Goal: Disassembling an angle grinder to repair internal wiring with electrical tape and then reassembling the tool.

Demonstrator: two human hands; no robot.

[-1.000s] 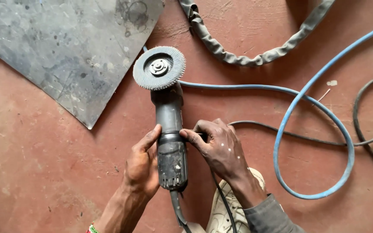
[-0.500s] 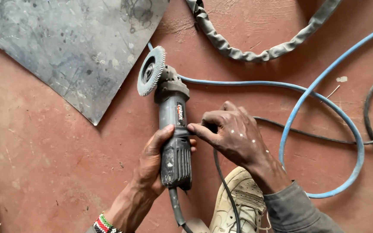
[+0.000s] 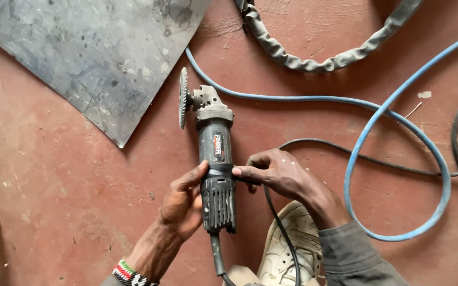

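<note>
A dark grey angle grinder lies lengthwise on the red floor, rolled onto its side so that its flap disc stands on edge at the far end. My left hand wraps the rear of the body from the left, thumb on top. My right hand is on the right side, its thumb and fingers touching the body at the middle. The grinder's black cord runs back toward me between my arms.
A grey metal sheet lies at the upper left, its corner near the disc. A blue hose loops at the right, beside a black cable and a grey sleeved hose. My white shoe is below the grinder.
The grinder has been rolled from disc-face-up to lying on its side, the disc now edge-on. Both hands stayed on the body and shifted with the turn.
</note>
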